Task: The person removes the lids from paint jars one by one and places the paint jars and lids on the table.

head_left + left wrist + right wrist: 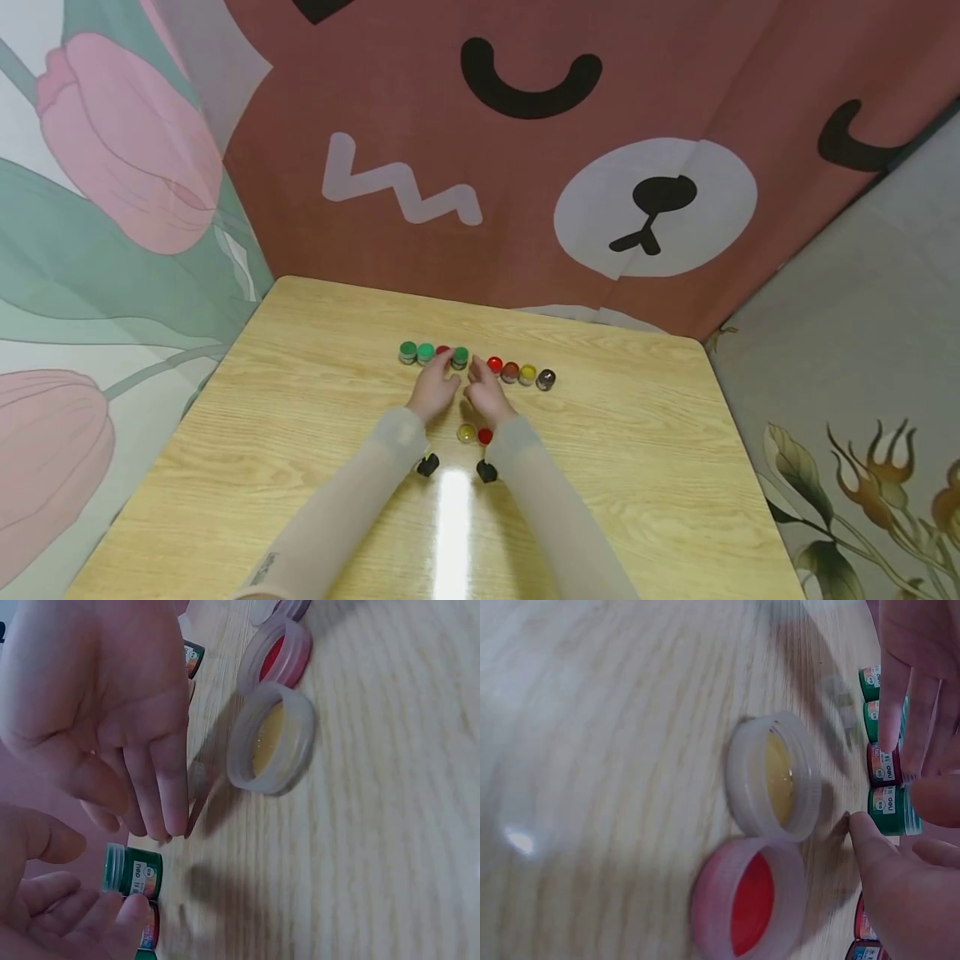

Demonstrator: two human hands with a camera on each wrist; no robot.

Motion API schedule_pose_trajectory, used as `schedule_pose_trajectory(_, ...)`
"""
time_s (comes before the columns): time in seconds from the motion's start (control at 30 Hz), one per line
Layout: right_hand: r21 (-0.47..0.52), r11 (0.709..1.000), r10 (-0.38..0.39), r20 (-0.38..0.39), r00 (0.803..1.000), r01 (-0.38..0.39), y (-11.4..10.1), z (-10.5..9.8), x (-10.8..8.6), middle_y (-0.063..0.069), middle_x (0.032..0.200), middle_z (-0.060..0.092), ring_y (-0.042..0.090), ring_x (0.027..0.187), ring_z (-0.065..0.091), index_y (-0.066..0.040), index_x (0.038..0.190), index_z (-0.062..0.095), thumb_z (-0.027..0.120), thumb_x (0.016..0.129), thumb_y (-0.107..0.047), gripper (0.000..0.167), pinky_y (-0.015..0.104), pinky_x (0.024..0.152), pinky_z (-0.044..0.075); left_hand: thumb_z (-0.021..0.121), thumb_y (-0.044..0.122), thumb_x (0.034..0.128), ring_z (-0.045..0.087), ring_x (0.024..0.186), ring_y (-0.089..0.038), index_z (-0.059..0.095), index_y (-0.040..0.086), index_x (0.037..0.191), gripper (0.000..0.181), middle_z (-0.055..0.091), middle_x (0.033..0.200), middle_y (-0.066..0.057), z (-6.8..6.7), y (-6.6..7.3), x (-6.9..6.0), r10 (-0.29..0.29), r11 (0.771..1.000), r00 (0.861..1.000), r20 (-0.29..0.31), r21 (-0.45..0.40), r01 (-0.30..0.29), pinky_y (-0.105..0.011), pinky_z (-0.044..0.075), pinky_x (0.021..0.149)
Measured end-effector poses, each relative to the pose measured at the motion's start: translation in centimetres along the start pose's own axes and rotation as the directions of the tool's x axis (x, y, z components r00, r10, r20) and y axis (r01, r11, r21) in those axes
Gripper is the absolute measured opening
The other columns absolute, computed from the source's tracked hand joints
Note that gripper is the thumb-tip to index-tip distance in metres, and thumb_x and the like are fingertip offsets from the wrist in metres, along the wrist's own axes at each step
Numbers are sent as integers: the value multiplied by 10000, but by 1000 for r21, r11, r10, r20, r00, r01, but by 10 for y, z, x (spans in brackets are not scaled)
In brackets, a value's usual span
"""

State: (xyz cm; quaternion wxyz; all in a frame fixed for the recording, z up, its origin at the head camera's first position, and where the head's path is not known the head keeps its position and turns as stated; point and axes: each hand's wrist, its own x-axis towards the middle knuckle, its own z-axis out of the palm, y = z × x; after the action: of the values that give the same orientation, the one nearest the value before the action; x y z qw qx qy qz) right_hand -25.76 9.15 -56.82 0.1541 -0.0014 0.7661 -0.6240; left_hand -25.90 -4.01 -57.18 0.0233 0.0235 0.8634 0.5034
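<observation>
My left hand (435,390) is beside a dark green paint jar (460,357), its thumb and fingers apart around the near side. In the left wrist view, a gap shows between that hand's thumb and index finger, with the green jar (142,871) beyond. My right hand (487,392) is just right of this jar, fingers extended; one fingertip is close to the tabletop in the right wrist view. The jar stands upright, its clear threaded neck showing. Nothing shows gripped in either hand. A red jar (883,765) adjoins it, partly covered by left fingers.
Green (407,352) and light green (425,353) jars continue the row leftward. Rightward stand red (495,365), brown (510,372), yellow (527,374) and dark (546,380) jars. Nearer me, a yellow-lined lid (467,433) and red-lined lid (485,436) lie between the forearms.
</observation>
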Motion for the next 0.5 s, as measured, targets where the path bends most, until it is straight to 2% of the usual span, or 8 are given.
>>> schedule_pose_trajectory(0.13,-30,999,-32,-14,999,31,0,3,5,279,1602,279,422,1466,310,62,1576,201,430,794,152,820,493,1196,303,598,29,964,419,1399,-417,420,-69,1487,561,454,1495,-280,0,3,1,-7,1000,1000,2,31,7,-514,331,1179)
schedule_pose_trajectory(0.27,-40,998,-59,-45,997,57,3,4,10,289,1583,312,433,1446,342,82,1562,223,423,837,172,757,500,1193,307,600,12,953,437,1385,-414,417,-71,1489,573,467,1482,-279,0,6,3,-2,999,1000,-3,51,2,-507,345,1173)
schedule_pose_trajectory(0.37,-11,998,-69,-56,996,69,5,6,12,305,1569,324,447,1438,349,91,1557,228,400,856,195,729,512,1178,331,585,-19,925,465,1360,-415,430,-78,1478,577,488,1455,-288,-1,7,5,8,998,1000,-12,68,-7,-508,369,1157)
schedule_pose_trajectory(0.5,30,997,-71,-45,996,73,7,8,14,325,1563,315,459,1439,339,107,1551,216,352,822,228,751,529,1152,368,550,-62,892,464,1364,-406,435,-84,1472,592,489,1456,-287,-1,5,7,4,996,1000,-2,93,-4,-498,372,1156)
